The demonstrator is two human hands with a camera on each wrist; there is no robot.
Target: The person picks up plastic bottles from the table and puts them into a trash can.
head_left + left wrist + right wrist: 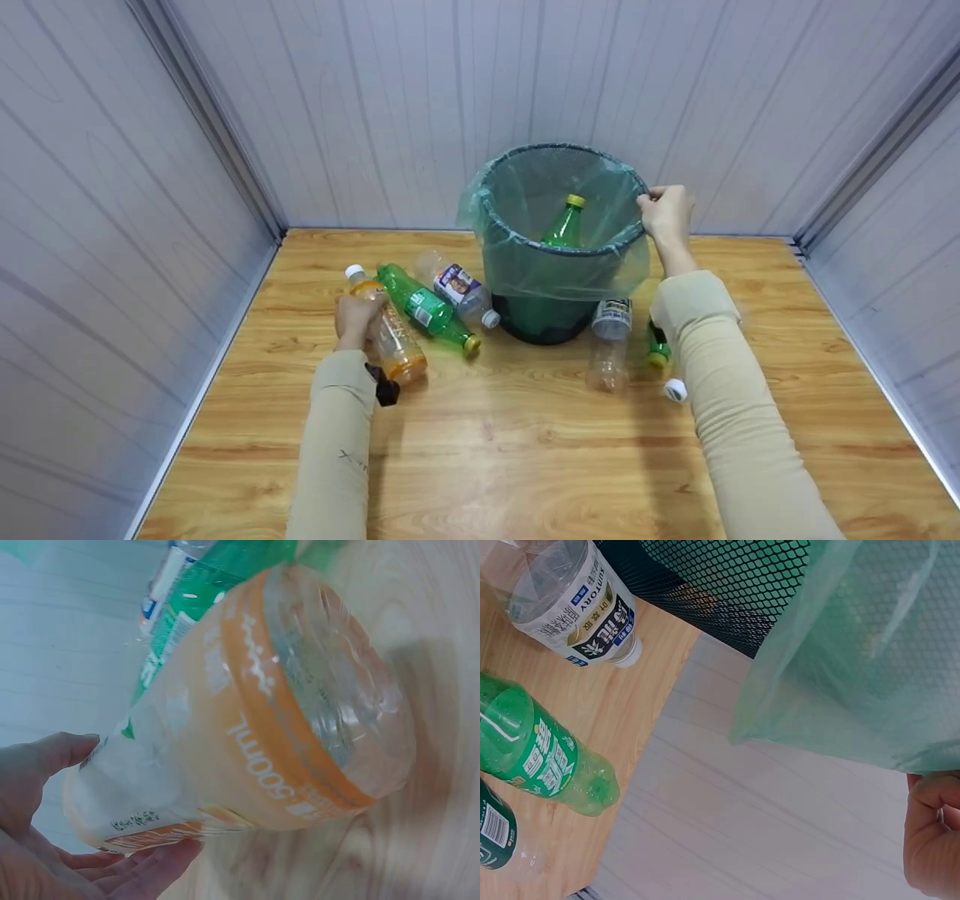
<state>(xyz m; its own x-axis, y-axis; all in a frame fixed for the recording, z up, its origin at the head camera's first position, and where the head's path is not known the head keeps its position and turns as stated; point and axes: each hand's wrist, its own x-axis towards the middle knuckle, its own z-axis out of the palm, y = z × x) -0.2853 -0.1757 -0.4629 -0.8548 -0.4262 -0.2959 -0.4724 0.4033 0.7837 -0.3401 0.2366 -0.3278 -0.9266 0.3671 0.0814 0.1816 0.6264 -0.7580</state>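
Observation:
My left hand (355, 319) grips a clear plastic bottle (395, 339) with an orange label and white cap. In the left wrist view the thumb and fingers lie on either side of the bottle (225, 720), its base pointing away from the hand. My right hand (667, 214) pinches the rim of a mesh trash bin (536, 319) at its right side, over the green bag (555, 274) that lines it. In the right wrist view the curled fingers (934, 832) are at the bag's edge. A green bottle (564, 227) with a yellow cap stands tilted inside the bin.
Left of the bin lie a green bottle (424, 306) and a clear bottle (457, 285) with a purple label. To the right are a clear bottle (611, 345), a green bottle (547, 754) and a dark-labelled bottle (495, 829). Panel walls (375, 112) enclose the wooden surface.

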